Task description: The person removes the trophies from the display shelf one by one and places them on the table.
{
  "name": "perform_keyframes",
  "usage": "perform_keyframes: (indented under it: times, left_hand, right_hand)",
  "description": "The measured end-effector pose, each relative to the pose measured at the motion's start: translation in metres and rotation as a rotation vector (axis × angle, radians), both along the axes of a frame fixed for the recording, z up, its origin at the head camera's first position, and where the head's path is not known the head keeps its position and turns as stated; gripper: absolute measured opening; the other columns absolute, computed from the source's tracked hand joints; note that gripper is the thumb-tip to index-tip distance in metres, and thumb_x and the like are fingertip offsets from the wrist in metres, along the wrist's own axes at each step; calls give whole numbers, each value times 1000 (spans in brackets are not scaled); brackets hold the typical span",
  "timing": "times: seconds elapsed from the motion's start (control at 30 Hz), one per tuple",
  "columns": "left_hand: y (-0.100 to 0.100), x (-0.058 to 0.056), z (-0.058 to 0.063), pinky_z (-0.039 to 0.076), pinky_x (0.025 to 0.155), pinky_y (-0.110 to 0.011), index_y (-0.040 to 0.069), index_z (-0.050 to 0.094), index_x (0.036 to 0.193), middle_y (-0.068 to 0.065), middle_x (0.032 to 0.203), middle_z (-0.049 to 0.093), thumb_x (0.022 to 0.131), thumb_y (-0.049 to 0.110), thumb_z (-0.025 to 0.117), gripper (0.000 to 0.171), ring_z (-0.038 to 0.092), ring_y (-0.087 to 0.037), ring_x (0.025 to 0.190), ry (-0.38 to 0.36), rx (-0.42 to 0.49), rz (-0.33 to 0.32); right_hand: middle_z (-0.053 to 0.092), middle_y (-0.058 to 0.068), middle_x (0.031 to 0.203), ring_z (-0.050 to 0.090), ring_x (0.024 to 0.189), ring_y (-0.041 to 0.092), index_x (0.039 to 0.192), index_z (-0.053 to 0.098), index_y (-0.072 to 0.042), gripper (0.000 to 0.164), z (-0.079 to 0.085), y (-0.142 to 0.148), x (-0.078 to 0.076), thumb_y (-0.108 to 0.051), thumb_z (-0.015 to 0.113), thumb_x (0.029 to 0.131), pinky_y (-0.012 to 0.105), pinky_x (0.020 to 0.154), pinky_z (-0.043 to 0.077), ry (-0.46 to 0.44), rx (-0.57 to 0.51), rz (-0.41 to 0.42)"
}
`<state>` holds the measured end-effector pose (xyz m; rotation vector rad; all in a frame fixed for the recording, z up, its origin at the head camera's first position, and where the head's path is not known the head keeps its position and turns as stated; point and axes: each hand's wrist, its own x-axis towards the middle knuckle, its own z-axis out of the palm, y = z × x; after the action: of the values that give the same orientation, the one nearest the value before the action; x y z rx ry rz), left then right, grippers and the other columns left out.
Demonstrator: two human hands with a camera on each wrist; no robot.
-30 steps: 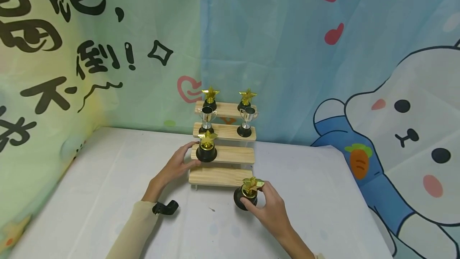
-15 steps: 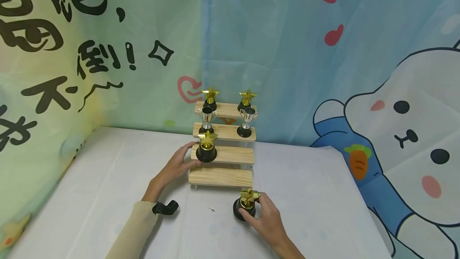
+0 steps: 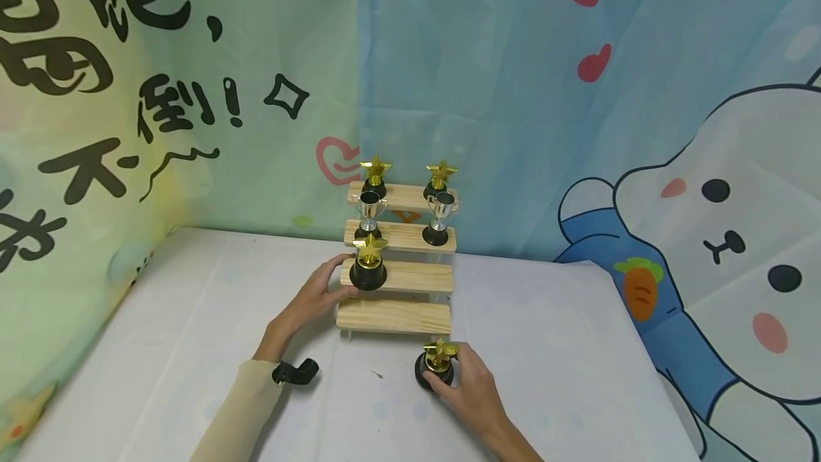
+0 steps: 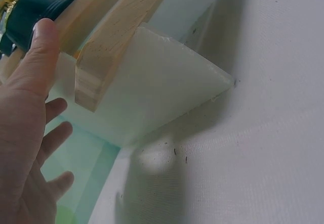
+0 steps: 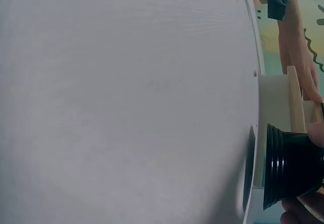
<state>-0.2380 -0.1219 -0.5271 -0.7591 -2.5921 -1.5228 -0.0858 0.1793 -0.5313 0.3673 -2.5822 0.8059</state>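
Note:
My right hand point(image 3: 471, 391) grips a gold star trophy point(image 3: 439, 356) in front of the shelf's lower right corner. In the right wrist view its black base point(image 5: 291, 166) hangs a little off the white cloth, over a shadow. My left hand point(image 3: 321, 287) is at the left end of the wooden tiered shelf point(image 3: 394, 318), beside another star trophy point(image 3: 368, 273) on the second step from the bottom. In the left wrist view the thumb point(image 4: 43, 47) lies against that trophy's dark base point(image 4: 35, 14), and the other fingers are spread apart.
Two silver cups stand on the step above, at left point(image 3: 369, 209) and right point(image 3: 440, 212). Two star trophies stand on the top step, left point(image 3: 375, 173) and right point(image 3: 440, 175). A printed curtain point(image 3: 513, 91) hangs behind the white-covered table point(image 3: 545, 348).
My right hand has brought the star trophy nearer to me and slightly left, away from the shelf, with little movement in the last half second. The left hand has stayed put.

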Motion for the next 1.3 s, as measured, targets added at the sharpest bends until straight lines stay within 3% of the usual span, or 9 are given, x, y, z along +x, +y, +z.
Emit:
perform_keyframes:
  times: [0.67, 0.93, 1.07, 1.2, 1.3]
  left_hand:
    - [0, -1, -2, 27, 118, -59, 12, 36, 147, -17, 151, 41, 89, 27, 70, 69, 34, -38, 143, -15, -1, -2]
    - [0, -3, -4, 28, 118, -58, 12, 37, 147, -16, 150, 42, 89, 30, 70, 69, 35, -36, 142, -20, 14, -4]
    - [0, -3, -4, 28, 118, -58, 11, 37, 146, -17, 149, 43, 89, 30, 70, 69, 36, -37, 142, -10, 13, -7]
    - [0, -1, -2, 27, 118, -58, 11, 38, 146, -16, 150, 43, 89, 30, 71, 69, 35, -36, 143, -26, 17, -5]
    - [1, -1, -1, 26, 119, -57, 11, 37, 146, -15, 150, 43, 89, 30, 71, 69, 35, -35, 143, -41, 17, -4]
  right_hand:
    - [66, 1, 95, 66, 90, 16, 105, 60, -7, 53, -10, 1, -6, -29, 89, 66, 31, 75, 58, 48, 45, 14]
    - [67, 3, 96, 68, 95, 22, 105, 57, -7, 51, -9, 1, -5, -32, 86, 71, 37, 79, 59, -111, 11, -28]
    - [68, 6, 105, 67, 102, 24, 113, 56, -7, 59, -6, 3, -3, -36, 86, 70, 41, 84, 57, -178, -12, -38]
    - [66, 8, 113, 64, 104, 25, 122, 54, -6, 74, 0, 7, 4, -40, 87, 65, 43, 85, 55, -221, -35, -55]
    - [65, 8, 115, 62, 104, 23, 125, 53, -5, 72, 7, 13, 9, -36, 86, 69, 42, 86, 54, -213, -72, -73]
